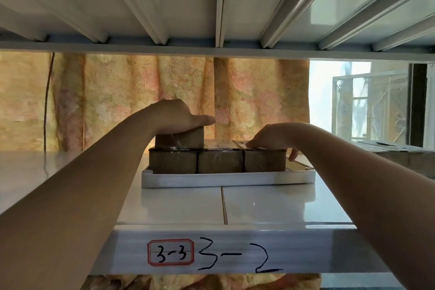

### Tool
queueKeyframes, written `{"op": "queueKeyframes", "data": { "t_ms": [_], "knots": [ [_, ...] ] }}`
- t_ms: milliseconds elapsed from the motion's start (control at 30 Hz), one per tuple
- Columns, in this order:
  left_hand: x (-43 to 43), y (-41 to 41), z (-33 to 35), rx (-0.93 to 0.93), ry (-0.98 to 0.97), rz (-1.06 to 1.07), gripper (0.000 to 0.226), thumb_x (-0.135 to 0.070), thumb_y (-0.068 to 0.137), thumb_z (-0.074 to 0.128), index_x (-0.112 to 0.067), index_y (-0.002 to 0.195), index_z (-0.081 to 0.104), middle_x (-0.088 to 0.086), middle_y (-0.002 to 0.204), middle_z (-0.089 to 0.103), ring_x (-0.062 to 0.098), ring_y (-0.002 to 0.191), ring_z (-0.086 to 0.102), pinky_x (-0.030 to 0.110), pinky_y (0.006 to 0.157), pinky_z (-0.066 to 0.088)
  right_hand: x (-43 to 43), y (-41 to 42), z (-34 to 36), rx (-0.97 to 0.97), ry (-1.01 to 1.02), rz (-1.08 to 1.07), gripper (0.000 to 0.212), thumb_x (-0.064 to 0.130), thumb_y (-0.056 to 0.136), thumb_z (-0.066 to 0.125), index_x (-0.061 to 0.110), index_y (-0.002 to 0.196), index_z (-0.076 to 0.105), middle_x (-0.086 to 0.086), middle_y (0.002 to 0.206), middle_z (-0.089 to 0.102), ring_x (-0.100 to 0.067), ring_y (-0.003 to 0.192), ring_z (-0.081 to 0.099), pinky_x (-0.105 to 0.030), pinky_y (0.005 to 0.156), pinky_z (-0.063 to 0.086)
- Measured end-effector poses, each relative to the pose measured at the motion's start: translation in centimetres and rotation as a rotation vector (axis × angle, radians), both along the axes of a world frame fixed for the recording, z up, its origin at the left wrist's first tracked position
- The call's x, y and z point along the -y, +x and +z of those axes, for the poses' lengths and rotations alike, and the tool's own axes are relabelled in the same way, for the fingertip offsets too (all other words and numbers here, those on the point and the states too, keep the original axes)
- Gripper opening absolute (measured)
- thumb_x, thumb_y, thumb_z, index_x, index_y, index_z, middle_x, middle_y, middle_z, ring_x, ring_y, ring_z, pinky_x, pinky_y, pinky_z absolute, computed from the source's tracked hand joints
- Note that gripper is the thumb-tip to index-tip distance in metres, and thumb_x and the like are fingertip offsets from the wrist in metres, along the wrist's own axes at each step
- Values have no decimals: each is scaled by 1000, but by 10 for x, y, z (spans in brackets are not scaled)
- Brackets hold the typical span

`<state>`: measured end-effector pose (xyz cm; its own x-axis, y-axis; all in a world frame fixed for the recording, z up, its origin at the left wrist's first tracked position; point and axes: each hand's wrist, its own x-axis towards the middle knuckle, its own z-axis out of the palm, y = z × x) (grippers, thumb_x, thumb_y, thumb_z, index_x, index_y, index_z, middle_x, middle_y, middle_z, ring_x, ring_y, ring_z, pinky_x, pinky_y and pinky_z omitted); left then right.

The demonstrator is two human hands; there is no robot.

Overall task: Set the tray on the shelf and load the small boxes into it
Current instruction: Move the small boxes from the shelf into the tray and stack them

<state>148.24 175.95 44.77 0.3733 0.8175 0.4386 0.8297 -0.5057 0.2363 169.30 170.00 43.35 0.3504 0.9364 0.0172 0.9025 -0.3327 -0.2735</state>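
- tray [226,178]: white, plain rim, at 6 o'clock of the boxes
- small boxes [220,162]: brown cardboard; clear glossy tape
- shelf [266,202]: glossy white
- curtain [131,92], 12 o'clock: yellow-orange, pink floral pattern
- label [171,252], 6 o'clock: white, red border, black writing

Tray of boxes on the shelf

The tray [226,178] sits mid-shelf [259,205], back from its front edge; three boxes [220,162] line the tray's front, a fourth box [186,140] stacked at left.

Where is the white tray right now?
The tray sits mid-frame on the white shelf, behind the "3-3" label, holding brown boxes.
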Motion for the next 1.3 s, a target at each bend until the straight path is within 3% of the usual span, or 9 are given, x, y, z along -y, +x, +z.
{"op": "queueKeyframes", "data": {
  "t_ms": [67, 167, 267, 467, 633, 767, 900, 1067, 1300],
  "knots": [
    [2, -4, -2, 5, 1, -27, 79, -76, 74, 45, -10, 112, 68, 10, 117, 66, 23, 103, 62, 36, 92, 47, -2, -4, 4, 77, -2, 48, 47, 42, 96, 47, 12, 132, 51, -10, 130, 53, -31, 116, 54, -39, 89, 51],
    [3, -8, -7, 59, 97, -46, 73, -75, 72, 51, -17, 114, 67, 3, 120, 65, 18, 105, 60, 35, 90, 47, -18, -8, -3, 354, 77, 129, 36, 29, 101, 38, 5, 119, 59, -7, 115, 61, -20, 97, 57, -29, 82, 46],
    [5, -9, -8, 115, 167, -39, 76, -72, 71, 56, -19, 126, 60, 2, 133, 58, 20, 116, 54, 32, 90, 44, -33, -4, -15, 556, 71, 134, 35, 20, 103, 33, 4, 124, 57, -10, 124, 58, -25, 112, 57, -32, 91, 46],
    [8, -12, -11, 153, 185, -13, 65, -68, 74, 57, -20, 118, 66, 2, 125, 63, 20, 109, 57, 31, 85, 46, -35, 1, -17, 613, 71, 189, 35, 17, 102, 34, 5, 129, 52, -11, 129, 54, -26, 118, 54, -34, 96, 44],
    [7, -12, -14, 167, 290, 68, 66, -73, 68, 58, -23, 111, 70, 0, 121, 66, 21, 108, 59, 35, 87, 48, -36, 4, -19, 584, 94, 190, 34, 19, 101, 35, 4, 126, 53, -11, 126, 55, -26, 115, 55, -32, 92, 44],
    [8, -12, -13, 167, 222, 37, 66, -69, 70, 61, -21, 114, 68, 3, 123, 64, 22, 109, 58, 37, 89, 48, -35, 3, -21, 549, 122, 151, 31, 14, 99, 40, 3, 124, 54, -11, 123, 56, -27, 113, 56, -31, 88, 46],
    [5, -13, -13, 201, 190, -11, 58, -64, 74, 62, -22, 112, 70, -1, 128, 63, 18, 113, 56, 29, 83, 44, -36, 4, -21, 499, 144, 141, 32, 11, 98, 39, 4, 125, 54, -11, 126, 56, -26, 116, 56, -33, 91, 47],
    [0, -12, -15, 187, 163, 6, 60, -69, 70, 61, -25, 109, 72, -4, 121, 66, 16, 108, 59, 35, 89, 50, -38, 6, -21, 514, 114, 163, 33, 13, 98, 38, 4, 125, 53, -11, 126, 55, -27, 116, 55, -31, 87, 45],
    [2, -6, -19, 152, 281, 123, 72, -81, 72, 42, -27, 113, 68, -2, 127, 63, 23, 112, 58, 40, 89, 49, -36, 6, -24, 257, 245, 121, 35, 17, 99, 38, 6, 131, 49, -11, 128, 53, -28, 117, 54, -34, 91, 46]
  ]
}}
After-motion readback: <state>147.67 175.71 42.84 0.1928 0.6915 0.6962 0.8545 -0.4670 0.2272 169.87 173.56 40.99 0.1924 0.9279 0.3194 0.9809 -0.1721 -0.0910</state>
